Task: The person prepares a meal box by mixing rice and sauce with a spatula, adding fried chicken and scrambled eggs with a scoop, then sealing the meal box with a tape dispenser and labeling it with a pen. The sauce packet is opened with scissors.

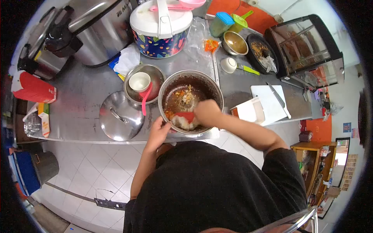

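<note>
The pot [208, 86] stands at the counter's [79, 106] near edge, probably stiff and rather heavy, best held by the rim [189, 72]. There the left hand [158, 133] is clamped, near left; the right hand [208, 113] is closed around the spoon [187, 116].

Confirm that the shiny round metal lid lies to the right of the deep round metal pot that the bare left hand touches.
Wrong side: the head view shows the shiny round metal lid lying to the left of the deep round metal pot. The bare left hand does touch the pot.
</note>
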